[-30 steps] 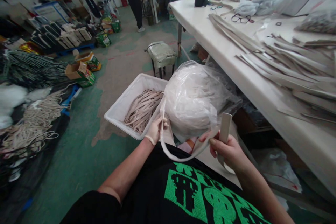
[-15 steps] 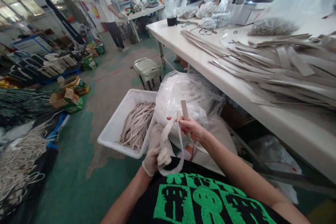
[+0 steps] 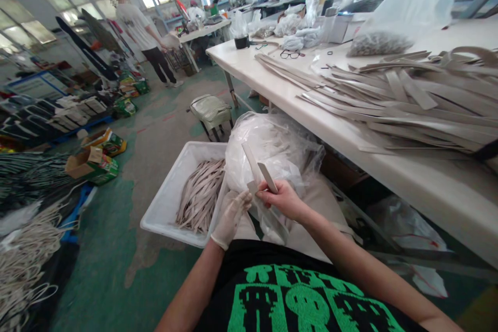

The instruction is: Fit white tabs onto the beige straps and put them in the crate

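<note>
My bare right hand point(image 3: 282, 198) is closed around light beige straps point(image 3: 266, 176) over my lap. Several flat ends stick up past its fingers, and a loop hangs below. My left hand point(image 3: 233, 216), in a whitish glove, is just left of the straps. Its fingers are stretched out, with the tips close to the right hand; whether they touch a strap I cannot tell. A big clear plastic bag point(image 3: 268, 140) with pale contents bulges in front of my hands. On the left, a white plastic bin point(image 3: 161, 202) holds a heap of similar beige strips point(image 3: 202, 192).
Along the right runs a white table point(image 3: 272, 80) with a pile of beige straps point(image 3: 389, 106), glasses point(image 3: 291, 54) and plastic bags. A padded stool point(image 3: 211, 111) stands beyond the bin. Another person point(image 3: 140, 31) stands at the back left. Cords point(image 3: 31, 254) lie at far left.
My left hand has come up from low in my lap to beside the right hand, and its curled fingers have straightened. The strap ends now point up differently. The view has shifted slightly.
</note>
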Demonstrator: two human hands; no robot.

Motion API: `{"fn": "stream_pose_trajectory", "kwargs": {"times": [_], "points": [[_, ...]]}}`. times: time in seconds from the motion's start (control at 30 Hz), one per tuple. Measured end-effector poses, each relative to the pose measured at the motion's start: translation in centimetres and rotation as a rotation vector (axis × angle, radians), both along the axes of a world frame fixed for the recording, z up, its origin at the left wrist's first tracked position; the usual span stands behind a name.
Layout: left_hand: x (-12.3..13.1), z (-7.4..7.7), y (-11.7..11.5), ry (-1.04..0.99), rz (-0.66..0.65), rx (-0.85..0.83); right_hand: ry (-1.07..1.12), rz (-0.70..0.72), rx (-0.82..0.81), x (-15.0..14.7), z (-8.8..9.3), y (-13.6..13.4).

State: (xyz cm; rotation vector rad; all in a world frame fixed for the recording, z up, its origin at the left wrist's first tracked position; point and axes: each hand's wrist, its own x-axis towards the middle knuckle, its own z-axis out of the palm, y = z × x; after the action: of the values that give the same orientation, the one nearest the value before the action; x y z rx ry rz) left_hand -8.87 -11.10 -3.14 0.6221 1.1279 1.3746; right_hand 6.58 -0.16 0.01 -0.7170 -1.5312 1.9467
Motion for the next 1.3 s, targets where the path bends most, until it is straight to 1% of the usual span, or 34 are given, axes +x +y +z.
{"fn": "stream_pose_trajectory", "kwargs": {"times": [0.07, 0.13, 0.2, 0.27, 0.33, 0.37, 0.43, 0.47, 0.53, 0.63, 0.7, 0.77, 0.87, 0.97, 1.03, 1.1, 1.17, 1.23, 1.3], "points": [[-0.2, 2.0, 1.8, 0.087, 0.07, 0.081, -0.058, -0.028, 0.101, 0.0, -0.8, -0.8], [0.0, 3.6, 3.4, 0.097, 0.087, 0.105, -0.097, -0.05, 0.228, 0.0, -1.5, -1.6], [0.5, 4.5, 4.6, 0.066, 0.076, 0.083, -0.118, -0.073, 0.344, 0.1, -1.8, -2.1], [1.0, 5.1, 5.4, 0.018, 0.054, 0.036, -0.132, -0.062, 0.418, 0.5, -1.8, -2.2], [1.1, 5.5, 5.8, -0.033, 0.067, 0.0, -0.117, -0.033, 0.416, 1.2, -1.3, -2.1], [0.9, 5.7, 5.9, -0.058, 0.083, 0.005, -0.091, -0.021, 0.369, 1.7, -0.9, -2.0], [-0.1, 6.0, 6.0, -0.104, 0.082, 0.054, -0.014, -0.016, 0.201, 2.7, -0.1, -1.4], [-0.6, 6.1, 6.1, -0.126, 0.045, 0.084, 0.029, -0.029, 0.11, 3.2, 0.3, -1.0], [-1.6, 6.1, 6.1, -0.161, -0.098, 0.114, 0.095, -0.051, -0.007, 3.9, 1.2, -0.1], [-1.5, 5.5, 6.3, -0.163, -0.316, 0.053, 0.143, -0.02, -0.014, 3.8, 2.4, 1.1], [-0.6, 5.0, 6.5, -0.158, -0.373, -0.007, 0.15, 0.033, 0.013, 3.2, 3.0, 1.4], [0.3, 4.9, 6.7, -0.17, -0.367, -0.043, 0.155, 0.037, 0.041, 2.4, 3.4, 1.5], [1.0, 5.3, 6.6, -0.138, -0.28, -0.007, 0.148, -0.056, 0.077, 1.7, 3.3, 1.3], [1.1, 5.8, 5.9, 0.027, -0.175, 0.114, 0.146, -0.206, 0.057, 1.4, 2.9, 1.1], [1.3, 5.7, 5.5, 0.129, -0.153, 0.181, 0.154, -0.274, 0.02, 1.3, 2.7, 0.9], [1.8, 5.4, 5.2, 0.201, -0.149, 0.179, 0.141, -0.258, 0.005, 1.3, 2.7, 0.9], [2.2, 5.2, 5.1, 0.286, -0.168, 0.135, 0.093, -0.189, 0.032, 1.4, 3.0, 0.8], [2.6, 5.2, 5.0, 0.428, -0.202, 0.112, 0.032, -0.132, 0.096, 1.7, 3.3, 0.7], [2.7, 5.4, 4.9, 0.58, -0.254, 0.133, -0.025, -0.124, 0.192, 2.3, 3.6, 0.6]]}}
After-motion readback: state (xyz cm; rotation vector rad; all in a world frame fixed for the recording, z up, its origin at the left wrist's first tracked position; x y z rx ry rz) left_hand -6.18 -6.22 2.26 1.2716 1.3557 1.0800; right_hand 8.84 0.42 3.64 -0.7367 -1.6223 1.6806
